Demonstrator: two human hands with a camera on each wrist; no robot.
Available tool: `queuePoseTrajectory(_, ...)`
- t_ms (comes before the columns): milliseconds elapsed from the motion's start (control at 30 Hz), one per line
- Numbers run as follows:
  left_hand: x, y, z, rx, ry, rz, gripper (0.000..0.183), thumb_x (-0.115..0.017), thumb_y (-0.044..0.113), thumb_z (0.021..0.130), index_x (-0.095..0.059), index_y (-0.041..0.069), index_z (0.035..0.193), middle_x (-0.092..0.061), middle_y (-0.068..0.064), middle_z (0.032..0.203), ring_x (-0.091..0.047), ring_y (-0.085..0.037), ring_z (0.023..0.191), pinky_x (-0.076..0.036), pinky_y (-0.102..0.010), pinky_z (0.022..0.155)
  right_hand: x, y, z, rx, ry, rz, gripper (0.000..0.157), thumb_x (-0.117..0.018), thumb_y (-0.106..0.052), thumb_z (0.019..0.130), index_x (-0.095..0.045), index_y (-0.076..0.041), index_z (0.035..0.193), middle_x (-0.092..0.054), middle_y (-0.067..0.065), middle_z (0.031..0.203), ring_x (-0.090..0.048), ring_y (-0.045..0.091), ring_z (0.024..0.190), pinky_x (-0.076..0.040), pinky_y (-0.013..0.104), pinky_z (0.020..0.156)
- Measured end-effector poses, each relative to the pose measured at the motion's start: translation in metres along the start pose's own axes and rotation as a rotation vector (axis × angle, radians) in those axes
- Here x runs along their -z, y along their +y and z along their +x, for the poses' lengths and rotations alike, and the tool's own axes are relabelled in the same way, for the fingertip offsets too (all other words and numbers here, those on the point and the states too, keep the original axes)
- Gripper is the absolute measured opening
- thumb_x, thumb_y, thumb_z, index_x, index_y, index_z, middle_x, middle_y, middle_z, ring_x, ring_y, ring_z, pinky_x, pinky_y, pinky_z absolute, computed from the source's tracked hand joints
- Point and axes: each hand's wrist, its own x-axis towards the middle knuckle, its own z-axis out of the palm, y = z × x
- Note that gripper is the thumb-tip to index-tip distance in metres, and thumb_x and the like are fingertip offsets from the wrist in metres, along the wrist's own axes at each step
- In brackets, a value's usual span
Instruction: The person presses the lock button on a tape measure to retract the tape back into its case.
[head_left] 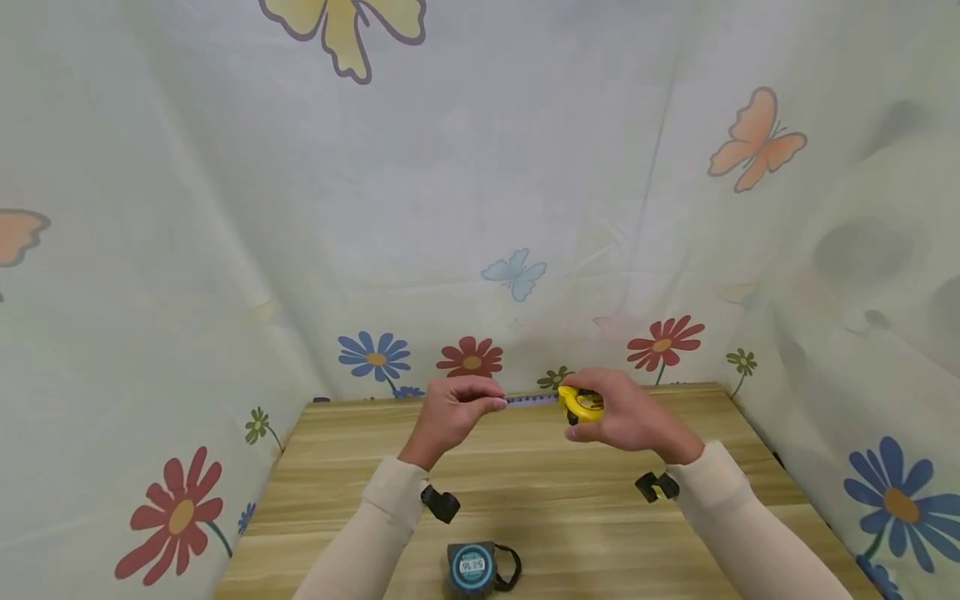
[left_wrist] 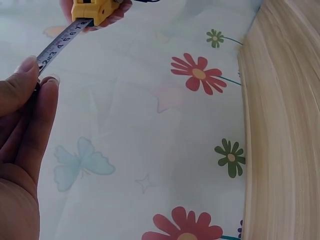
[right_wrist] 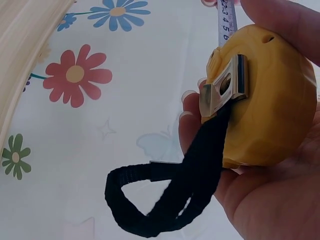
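My right hand (head_left: 626, 412) grips a yellow tape measure (head_left: 580, 404) above the far part of the table. From its mouth a short length of blade (head_left: 532, 400) runs left to my left hand (head_left: 453, 412), whose thumb and forefinger pinch the blade's end. In the left wrist view the blade (left_wrist: 62, 44) shows printed numbers up to about 8 at the case. The right wrist view shows the yellow case (right_wrist: 270, 100) in my palm, with a metal belt clip (right_wrist: 227, 85) and a black wrist strap (right_wrist: 187, 175) hanging from it.
A second tape measure (head_left: 471, 569), dark grey with a blue ring and a black strap loop, lies near the front of the wooden table (head_left: 540, 500). A pale curtain (head_left: 480, 167) printed with flowers and butterflies stands behind the table and at both sides.
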Motion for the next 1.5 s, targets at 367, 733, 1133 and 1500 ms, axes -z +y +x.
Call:
queuePoseTrajectory(367, -0.002, 0.004, 0.003, -0.015, -0.009, 0.005, 0.01, -0.082, 0.009, 0.088, -0.084, 0.012, 0.097, -0.08, -0.008, 0.097, -0.073, -0.012, 0.08, -0.063, -0.028, 0.074, -0.002, -0.003, 0.002, 0.023, 0.009, 0.011, 0.054, -0.089, -0.022, 0.083, -0.068, -0.008, 0.131, -0.066, 0.002, 0.106, -0.055, 0.018, 0.091, -0.051, 0.029, 0.077)
queuePoseTrajectory(733, -0.011, 0.004, 0.004, -0.002, -0.006, 0.0, 0.009, -0.082, 0.011, 0.089, -0.084, 0.016, 0.096, -0.08, -0.006, 0.095, -0.073, -0.012, 0.08, -0.063, -0.028, 0.075, -0.001, -0.008, 0.001, 0.033, -0.005, 0.011, 0.047, -0.089, -0.021, 0.083, -0.069, -0.008, 0.123, -0.063, 0.0, 0.099, -0.055, 0.017, 0.086, -0.051, 0.028, 0.074)
queuePoseTrajectory(1133, -0.013, 0.004, 0.005, -0.044, -0.024, -0.017, 0.008, -0.082, 0.011, 0.09, -0.083, 0.013, 0.097, -0.08, -0.008, 0.097, -0.074, -0.013, 0.08, -0.064, -0.029, 0.076, -0.005, -0.011, 0.002, 0.043, -0.002, 0.012, 0.056, -0.088, -0.019, 0.083, -0.066, -0.006, 0.134, -0.067, 0.004, 0.11, -0.055, 0.016, 0.089, -0.052, 0.026, 0.076)
queuePoseTrajectory(1500, -0.021, 0.005, 0.005, -0.043, -0.031, -0.041, 0.007, -0.081, 0.009, 0.09, -0.083, 0.011, 0.097, -0.08, -0.013, 0.098, -0.074, -0.011, 0.08, -0.064, -0.03, 0.076, -0.009, -0.011, 0.003, 0.076, -0.005, 0.018, 0.049, -0.089, -0.022, 0.083, -0.069, -0.011, 0.126, -0.064, -0.001, 0.102, -0.055, 0.015, 0.086, -0.051, 0.026, 0.074)
